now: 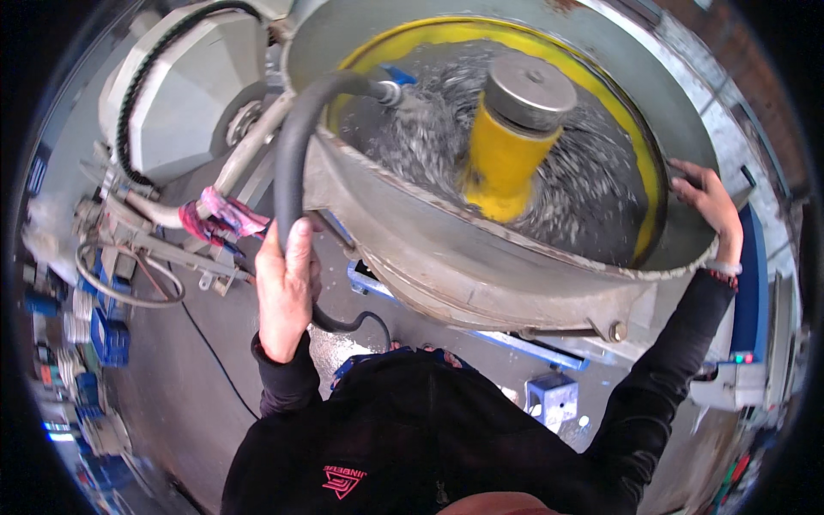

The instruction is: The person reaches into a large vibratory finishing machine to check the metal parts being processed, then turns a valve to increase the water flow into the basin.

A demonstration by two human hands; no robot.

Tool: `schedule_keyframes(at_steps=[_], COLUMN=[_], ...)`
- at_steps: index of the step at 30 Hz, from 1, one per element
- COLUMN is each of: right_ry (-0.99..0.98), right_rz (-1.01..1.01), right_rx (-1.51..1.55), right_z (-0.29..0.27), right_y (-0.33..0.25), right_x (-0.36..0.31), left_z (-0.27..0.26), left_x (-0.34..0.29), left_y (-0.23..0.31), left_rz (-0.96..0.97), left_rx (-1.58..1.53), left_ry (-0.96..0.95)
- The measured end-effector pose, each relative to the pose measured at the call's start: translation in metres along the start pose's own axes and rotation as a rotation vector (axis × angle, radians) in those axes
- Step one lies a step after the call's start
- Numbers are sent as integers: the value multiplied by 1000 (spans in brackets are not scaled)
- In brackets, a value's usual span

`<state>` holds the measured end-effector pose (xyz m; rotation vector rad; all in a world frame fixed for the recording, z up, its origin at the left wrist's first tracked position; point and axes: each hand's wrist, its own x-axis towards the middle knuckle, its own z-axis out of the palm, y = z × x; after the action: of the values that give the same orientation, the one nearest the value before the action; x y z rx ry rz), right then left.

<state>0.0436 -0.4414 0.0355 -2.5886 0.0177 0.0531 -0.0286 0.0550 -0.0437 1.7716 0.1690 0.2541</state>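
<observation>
My left hand (287,279) is wrapped round a thick black hose (296,146). The hose arches over the rim of a large grey tub and ends in a metal nozzle with a blue lever valve (396,75). Inside the tub is a round yellow-lined bowl (637,120), where a mass of small, shiny grey pieces (429,137) lies streaked with blur around a yellow centre post (511,163) with a metal cap (532,86). My right hand (711,206) reaches over the tub's right side, its bent fingers at the bowl's dark edge.
The tub's grey wall (412,223) stands close before me. At the left are a white many-sided drum (193,94) and a pink patterned cloth (225,215) tied on a pipe. Blue crates (110,336) stand lower left; a blue-and-white stool (552,399) sits below the tub.
</observation>
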Motion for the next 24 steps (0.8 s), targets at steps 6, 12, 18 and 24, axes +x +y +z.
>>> schedule_keyframes(at_steps=[6, 12, 18, 24], right_ry=[2, 18, -21, 4], right_rz=[33, 71, 48, 12], right_rx=[-58, -74, -93, 2], right_z=[0, 1, -2, 1], right_y=[-4, -4, -2, 0], right_x=[2, 0, 2, 3], left_z=[-2, -4, 1, 2], left_x=[0, 0, 0, -4], left_y=[-1, 3, 1, 1], left_rz=[-23, -25, -37, -40], left_rx=[-70, -90, -95, -102], left_ry=[-26, -57, -12, 3])
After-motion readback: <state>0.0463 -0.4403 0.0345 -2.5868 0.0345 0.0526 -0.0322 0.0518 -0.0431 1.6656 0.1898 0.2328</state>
